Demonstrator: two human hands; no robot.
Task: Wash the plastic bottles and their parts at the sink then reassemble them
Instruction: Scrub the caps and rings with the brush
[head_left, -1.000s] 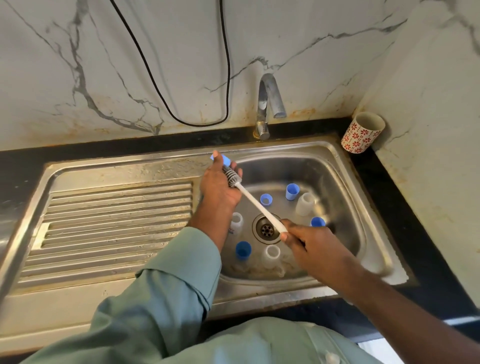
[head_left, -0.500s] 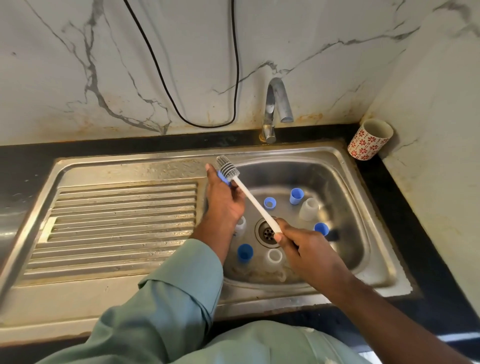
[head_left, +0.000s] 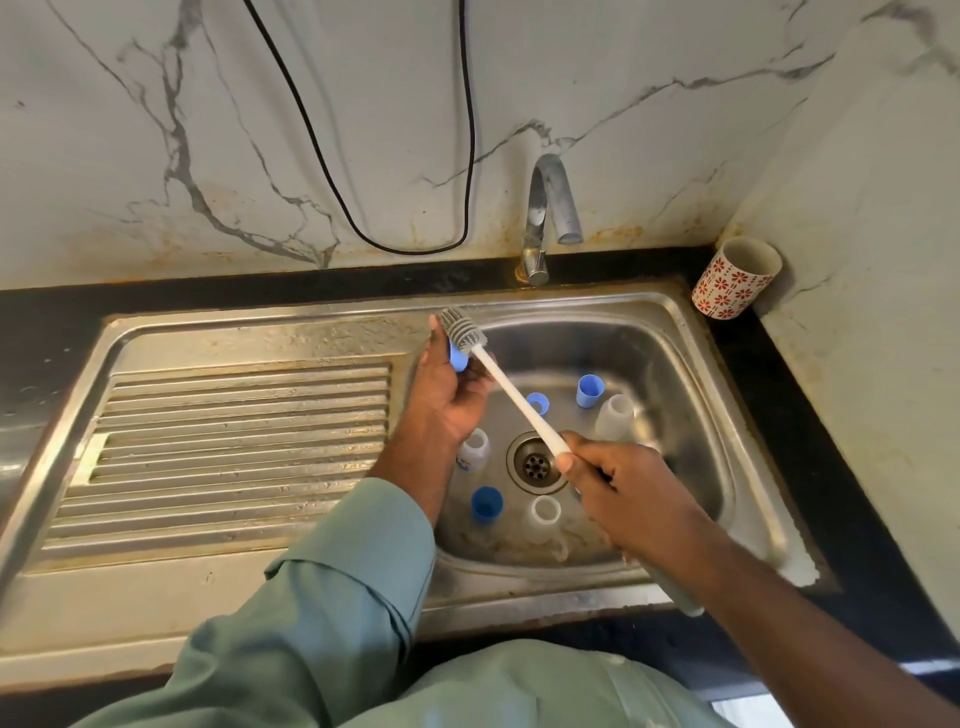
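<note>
Steel sink (head_left: 691, 364) in dark counter (head_left: 831, 441): cap scrubbing under way.
Left hand (head_left: 447, 395) pinches small blue cap (head_left: 458, 359), likely light and slippery; right hand (head_left: 623, 493) grips stiff brush (head_left: 511, 395) handle.

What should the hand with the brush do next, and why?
Probably draw the brush back so its bristles go into the blue cap that the left hand holds. The bristle head now sits just above and past the cap, not inside it, while the right hand grips the white handle. The tap shows no running water.
</note>
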